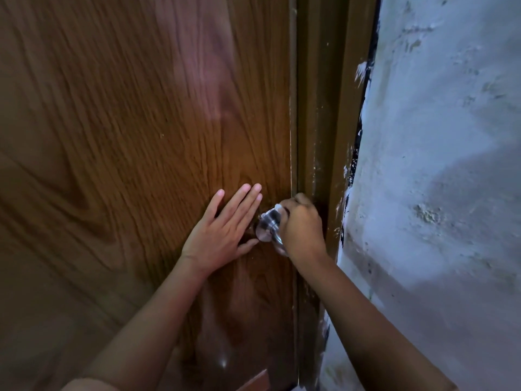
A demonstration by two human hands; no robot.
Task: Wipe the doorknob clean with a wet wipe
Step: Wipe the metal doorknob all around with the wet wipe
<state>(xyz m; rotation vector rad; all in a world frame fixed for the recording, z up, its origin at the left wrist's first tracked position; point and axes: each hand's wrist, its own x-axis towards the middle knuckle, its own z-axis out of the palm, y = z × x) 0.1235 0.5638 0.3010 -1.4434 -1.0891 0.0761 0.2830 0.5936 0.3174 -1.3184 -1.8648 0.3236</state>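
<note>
A round silver doorknob [267, 227] sticks out near the right edge of a brown wood-grain door [127, 122]. My right hand [303, 230] is curled around the knob's right side, gripping a white wet wipe [279, 208] that shows as a small fold above the knob and a sliver below it. Most of the wipe is hidden under my fingers. My left hand [222, 232] lies flat on the door just left of the knob, fingers spread, thumb reaching under the knob.
A dark brown door frame [324, 108] runs down right of the door, close behind my right hand. Beyond it stands a rough white plastered wall [451, 165] with chipped paint along the frame's edge.
</note>
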